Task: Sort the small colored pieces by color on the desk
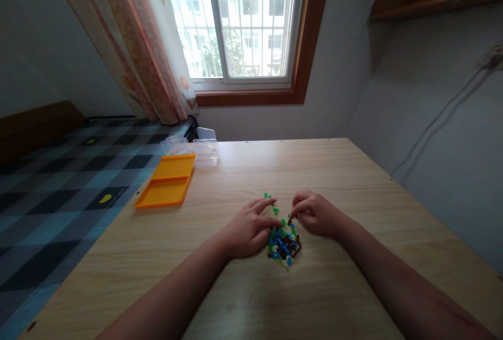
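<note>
A small heap of toy building bricks (283, 245) in blue, brown, green and pale yellow lies on the wooden table (353, 287). My left hand (249, 229) rests along the heap's left side, palm down and fingers spread, index fingertip near a green brick (283, 222). Right of the heap, my right hand (315, 215) is closed, its fingers curled. A small brown brick (290, 221) shows at its index fingertip; the thumb tip is partly hidden. A few loose green bricks (275, 210) lie between the hands, beyond the heap.
An orange two-part tray (165, 206) lies at the table's left edge. Behind it stand clear plastic boxes (206, 151). A bed with a checked cover (78, 188) adjoins the left side, a wall (444, 135) the right. Beyond the table is a barred window (255, 25).
</note>
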Demonstrator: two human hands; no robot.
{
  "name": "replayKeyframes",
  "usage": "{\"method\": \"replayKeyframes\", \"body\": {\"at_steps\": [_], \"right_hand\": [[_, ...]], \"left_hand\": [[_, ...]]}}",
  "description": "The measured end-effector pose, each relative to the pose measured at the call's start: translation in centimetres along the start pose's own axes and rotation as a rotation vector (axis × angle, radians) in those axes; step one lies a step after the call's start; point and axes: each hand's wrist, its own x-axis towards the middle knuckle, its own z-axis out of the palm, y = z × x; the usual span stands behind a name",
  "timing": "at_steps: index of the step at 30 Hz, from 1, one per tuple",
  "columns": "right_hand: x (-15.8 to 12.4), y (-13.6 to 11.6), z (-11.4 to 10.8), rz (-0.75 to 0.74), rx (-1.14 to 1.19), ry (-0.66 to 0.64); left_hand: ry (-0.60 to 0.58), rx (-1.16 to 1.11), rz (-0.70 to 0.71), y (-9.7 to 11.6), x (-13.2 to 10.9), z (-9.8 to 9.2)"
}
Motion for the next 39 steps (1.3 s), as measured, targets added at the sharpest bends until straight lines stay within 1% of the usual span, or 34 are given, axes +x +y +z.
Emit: {"method": "replayKeyframes", "body": {"at_steps": [4, 7, 10, 14, 17, 21, 25, 30, 33, 35, 39], "right_hand": [[0.1, 0.2, 0.0, -0.001, -0.037, -0.002], [0.3, 0.5, 0.3, 0.004, -0.065, -0.016], [0.4, 0.7, 0.5, 0.023, -0.096, 0.01], [0.2, 0.2, 0.4, 0.015, -0.041, 0.054], [0.0, -0.6, 0.3, -0.018, 0.015, 0.017], [0.0, -1.2, 0.3, -0.061, 0.013, -0.058], [0.1, -1.0, 0.5, -0.065, -0.031, -0.09], [0.3, -0.4, 0.7, -0.027, -0.133, -0.01], [0.2, -0.1, 0.7, -0.012, -0.132, 0.043], [0.2, -0.1, 0.7, -0.008, -0.115, 0.066], [0.2, -0.5, 0.7, -0.028, -0.101, 0.073]], "left_hand": [[0.042, -0.039, -0.039, 0.0, 0.0, -0.2], [0.037, -0.036, -0.032, 0.0, 0.1, -0.1], [0.017, -0.011, -0.013, 0.0, 0.2, 0.1], [0.036, 0.035, -0.064, -0.3, 0.3, 0.6], [0.075, 0.04, -0.101, -0.5, 0.1, 0.7], [0.128, -0.012, -0.108, -0.6, -0.1, 0.3], [0.099, -0.05, -0.063, -0.6, -0.1, -0.1], [0.079, -0.035, -0.063, -0.6, 0.0, 0.1], [0.075, -0.021, -0.073, -0.5, 0.0, 0.2], [0.112, -0.036, -0.086, -0.6, 0.0, 0.2], [0.269, -0.101, -0.145, -0.9, 0.0, 0.1]]}}
